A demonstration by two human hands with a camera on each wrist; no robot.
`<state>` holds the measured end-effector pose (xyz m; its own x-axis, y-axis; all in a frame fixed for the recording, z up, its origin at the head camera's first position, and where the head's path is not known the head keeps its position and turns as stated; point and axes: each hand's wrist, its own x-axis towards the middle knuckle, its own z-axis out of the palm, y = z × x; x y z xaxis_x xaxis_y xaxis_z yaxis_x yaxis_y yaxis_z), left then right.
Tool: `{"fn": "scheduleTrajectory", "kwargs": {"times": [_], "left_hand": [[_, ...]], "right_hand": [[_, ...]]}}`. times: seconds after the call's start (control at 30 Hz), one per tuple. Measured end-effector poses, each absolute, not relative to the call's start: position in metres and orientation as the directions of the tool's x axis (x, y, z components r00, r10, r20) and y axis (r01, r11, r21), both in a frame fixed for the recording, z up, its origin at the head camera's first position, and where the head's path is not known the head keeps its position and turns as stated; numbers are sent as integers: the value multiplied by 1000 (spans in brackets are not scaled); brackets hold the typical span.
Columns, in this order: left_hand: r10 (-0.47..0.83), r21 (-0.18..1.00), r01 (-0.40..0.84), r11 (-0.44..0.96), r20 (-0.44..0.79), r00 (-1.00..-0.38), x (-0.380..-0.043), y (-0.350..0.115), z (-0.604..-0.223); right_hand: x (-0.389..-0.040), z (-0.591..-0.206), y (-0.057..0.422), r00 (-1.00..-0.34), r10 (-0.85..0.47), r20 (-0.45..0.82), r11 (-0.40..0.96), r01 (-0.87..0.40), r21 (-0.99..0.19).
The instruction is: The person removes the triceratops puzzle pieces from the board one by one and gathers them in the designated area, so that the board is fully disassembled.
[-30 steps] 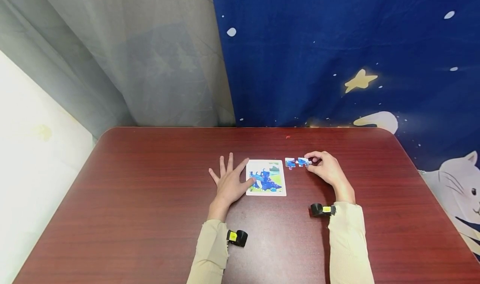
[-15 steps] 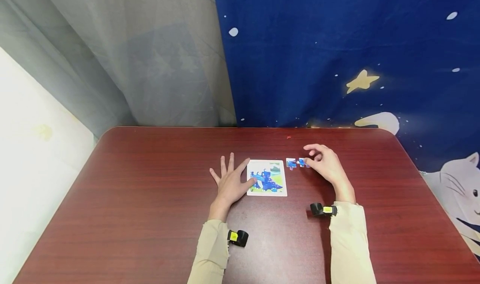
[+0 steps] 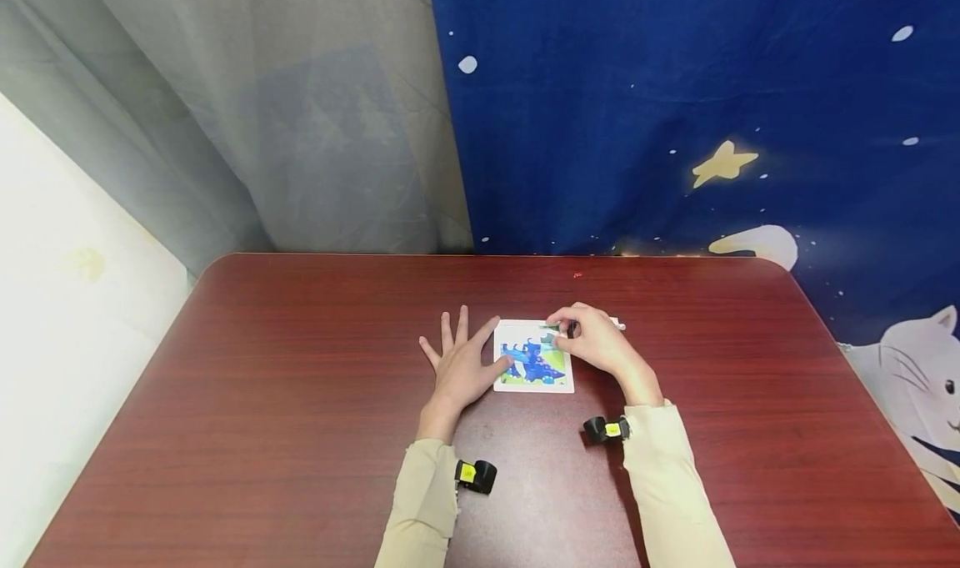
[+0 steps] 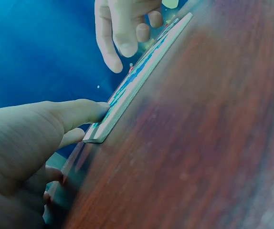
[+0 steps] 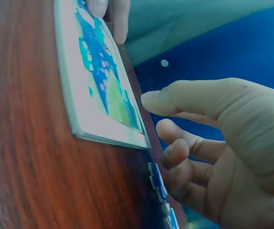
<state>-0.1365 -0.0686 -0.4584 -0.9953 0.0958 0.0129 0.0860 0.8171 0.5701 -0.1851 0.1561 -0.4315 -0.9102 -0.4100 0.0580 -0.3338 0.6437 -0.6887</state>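
Note:
A square puzzle board (image 3: pixel 534 388) with a white border and a blue dinosaur picture lies on the table. My left hand (image 3: pixel 459 376) rests at its left side, fingers spread, the thumb on the picture's left edge and the index finger by the far left corner. Over the board's far right corner hovers my right hand (image 3: pixel 602 343), its fingers loosely bent; both wrist views show nothing held in it. Beyond the board's right side are two loose jigsaw pieces, a nearer one (image 5: pixel 157 182) and another (image 5: pixel 171 218), mostly hidden by the right hand in the head view.
The dark red wooden table (image 3: pixel 300 401) stretches out on both sides. A tiny red scrap (image 3: pixel 577 275) lies near its far edge. Behind it hang a grey curtain (image 3: pixel 345 134) and a blue star-patterned curtain (image 3: pixel 570 134).
My right hand has left the loose pieces, which it was touching a second ago, and moved left over the board's far right corner. The left hand has stayed put.

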Motion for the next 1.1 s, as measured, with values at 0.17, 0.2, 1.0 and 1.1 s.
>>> {"fn": "scheduleTrajectory", "kwargs": {"times": [0.17,0.2,1.0,1.1], "left_hand": [[91,566,79,821,7,-996,-137,-68,-459],[90,565,77,822,5,-996,-136,-68,-459],[97,567,88,819,14,-995,-136,-69,-459],[96,565,87,820,14,-995,-136,-68,-458]], "right_hand": [[-185,-434,155,-918,-394,42,685,-324,-652],[-185,-435,156,-918,-394,40,691,-325,-646],[-181,-429,151,-955,-296,-30,772,-221,-596],[-181,-428,150,-955,-294,-35,777,-217,-591]]}}
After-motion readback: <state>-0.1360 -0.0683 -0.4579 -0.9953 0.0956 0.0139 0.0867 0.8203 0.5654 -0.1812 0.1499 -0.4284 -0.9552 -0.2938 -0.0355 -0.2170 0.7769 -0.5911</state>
